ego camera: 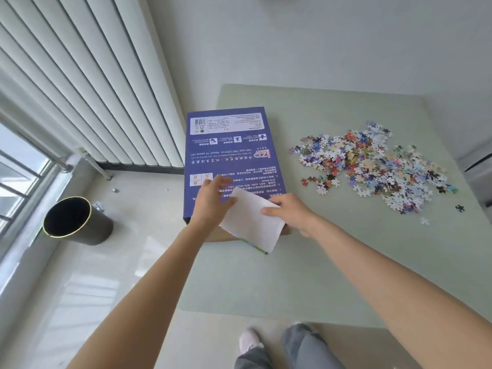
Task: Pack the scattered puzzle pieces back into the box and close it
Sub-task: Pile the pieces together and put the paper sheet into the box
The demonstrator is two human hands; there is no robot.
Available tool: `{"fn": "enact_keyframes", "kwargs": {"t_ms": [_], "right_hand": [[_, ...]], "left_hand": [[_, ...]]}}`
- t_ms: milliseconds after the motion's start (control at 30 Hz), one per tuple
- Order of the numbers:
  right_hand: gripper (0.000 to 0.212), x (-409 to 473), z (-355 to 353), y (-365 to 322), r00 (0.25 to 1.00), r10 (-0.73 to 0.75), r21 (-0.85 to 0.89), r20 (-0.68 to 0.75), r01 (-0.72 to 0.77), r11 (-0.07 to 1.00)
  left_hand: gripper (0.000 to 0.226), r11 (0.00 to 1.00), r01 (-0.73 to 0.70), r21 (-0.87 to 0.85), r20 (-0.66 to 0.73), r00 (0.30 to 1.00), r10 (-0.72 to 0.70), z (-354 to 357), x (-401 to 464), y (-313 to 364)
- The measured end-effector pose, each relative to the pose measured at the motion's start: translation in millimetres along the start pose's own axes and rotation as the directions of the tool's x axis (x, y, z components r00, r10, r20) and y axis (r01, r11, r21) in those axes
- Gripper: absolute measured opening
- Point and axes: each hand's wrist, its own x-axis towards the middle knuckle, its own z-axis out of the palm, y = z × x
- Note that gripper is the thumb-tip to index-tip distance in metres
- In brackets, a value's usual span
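A folded white sheet of paper [253,222] is held between both hands at the near end of the puzzle box. The left hand [213,201] is pressed against the sheet's left edge with the thumb curled on the paper, while its fingers are spread loosely over the box's printed face. The right hand [288,211] is curled round the sheet's right edge, the thumb lying flat on top of the paper. A thin strip of colour is seen along the sheet's lower edge.

The blue puzzle box [234,153] is laid flat on the pale green table [346,262], its back face with white print and a barcode turned upward, its far left corner reaching past the table edge. A brown cardboard flap [213,237] is visible at its near end, partly covered by the paper and hands; whether the box is closed cannot be told.

The scattered puzzle pieces [372,166] are heaped on the table to the right of the box, well apart from it, with a single dark piece [459,208] lying off to the right of the heap and a pale one [425,221] nearby.

On the floor to the left, a black cylindrical bin [80,222] is stood beside a white radiator [93,89] and a window [18,169]. Grey trouser legs [306,350] and a light shoe [249,339] are seen below the table.
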Motion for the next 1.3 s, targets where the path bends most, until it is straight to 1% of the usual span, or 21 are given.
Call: {"fn": "enact_keyframes", "kwargs": {"t_ms": [67, 133, 167, 267, 333, 367, 467, 533, 633, 667, 733, 800, 833, 900, 933, 967, 1000, 1033, 1100, 1200, 1300], "right_hand": [[0.004, 1, 6, 11, 0.985, 0.157, 0.068, 0.076, -0.162, 0.984], [0.008, 4, 12, 22, 0.967, 0.233, 0.07, 0.105, -0.241, 0.968], [0.008, 7, 16, 26, 0.966, 0.245, 0.083, 0.088, -0.252, 0.964], [0.005, 15, 29, 38, 0.967, 0.255, 0.126, 0.02, -0.255, 0.959], [0.008, 16, 36, 43, 0.964, 0.267, 0.136, -0.013, -0.263, 0.955], [0.009, 17, 38, 46, 0.962, 0.272, 0.138, -0.02, -0.267, 0.954], [0.01, 20, 41, 51, 0.96, 0.276, 0.084, -0.034, -0.273, 0.958], [0.015, 24, 40, 54, 0.969, 0.235, 0.011, -0.075, -0.235, 0.972], [0.015, 28, 38, 56, 0.974, 0.097, -0.11, -0.205, -0.121, 0.986], [0.014, 28, 39, 55, 0.968, 0.035, -0.162, -0.249, -0.077, 0.984], [0.021, 24, 42, 57, 0.947, -0.083, -0.289, -0.31, -0.011, 0.957], [0.025, 20, 44, 61, 0.937, -0.183, -0.43, -0.299, 0.039, 0.902], [0.028, 15, 45, 60, 0.934, -0.234, -0.526, -0.269, 0.061, 0.849], [0.032, 8, 48, 65, 0.888, -0.41, -0.767, -0.207, 0.113, 0.632], [0.03, 4, 50, 67, 0.85, -0.494, -0.824, -0.182, 0.142, 0.548], [0.025, -1, 53, 69, 0.829, -0.54, -0.861, -0.144, 0.164, 0.482], [0.019, -5, 56, 70, 0.843, -0.532, -0.873, -0.085, 0.195, 0.448], [0.017, -8, 59, 71, 0.88, -0.474, -0.863, -0.034, 0.213, 0.458], [0.03, -8, 64, 73, 0.953, -0.3, -0.832, 0.034, 0.194, 0.519], [0.047, 3, 66, 67, 0.975, -0.209, -0.835, 0.073, 0.175, 0.522], [0.061, 20, 65, 60, 0.987, -0.096, -0.856, 0.125, 0.156, 0.492]], "left_hand": [[0.034, 0.992, -0.028, 0.123, 0.023, 0.999, 0.026, 7, -6, -15], [0.03, 0.971, -0.096, 0.221, 0.085, 0.993, 0.079, 14, -15, -27], [0.029, 0.948, -0.15, 0.279, 0.134, 0.984, 0.117, 17, -18, -32], [0.032, 0.852, -0.297, 0.432, 0.254, 0.946, 0.201, 24, -26, -48], [0.032, 0.797, -0.343, 0.498, 0.268, 0.934, 0.235, 27, -31, -52], [0.032, 0.758, -0.386, 0.526, 0.269, 0.921, 0.283, 29, -34, -55], [0.041, 0.584, -0.523, 0.621, 0.343, 0.851, 0.397, 37, -44, -69], [0.045, 0.491, -0.576, 0.654, 0.419, 0.816, 0.398, 39, -49, -79], [0.05, 0.429, -0.606, 0.67, 0.454, 0.792, 0.408, 41, -50, -91], [0.051, 0.424, -0.605, 0.674, 0.463, 0.793, 0.396, 42, -49, -93], [0.052, 0.461, -0.598, 0.656, 0.483, 0.802, 0.352, 46, -47, -95], [0.053, 0.506, -0.578, 0.64, 0.504, 0.813, 0.29, 49, -47, -94], [0.053, 0.517, -0.565, 0.643, 0.504, 0.82, 0.27, 50, -47, -94], [0.057, 0.547, -0.527, 0.65, 0.464, 0.846, 0.263, 51, -49, -94], [0.062, 0.571, -0.503, 0.648, 0.439, 0.86, 0.26, 52, -50, -94], [0.068, 0.598, -0.477, 0.643, 0.42, 0.874, 0.245, 52, -50, -95], [0.072, 0.629, -0.441, 0.641, 0.398, 0.891, 0.219, 53, -49, -95], [0.074, 0.648, -0.404, 0.646, 0.362, 0.909, 0.206, 54, -48, -95], [0.074, 0.654, -0.355, 0.668, 0.286, 0.934, 0.215, 56, -42, -95], [0.061, 0.659, -0.298, 0.691, 0.23, 0.954, 0.192, 56, -36, -93], [0.047, 0.66, -0.326, 0.677, 0.204, 0.945, 0.257, 54, -39, -93]]}}
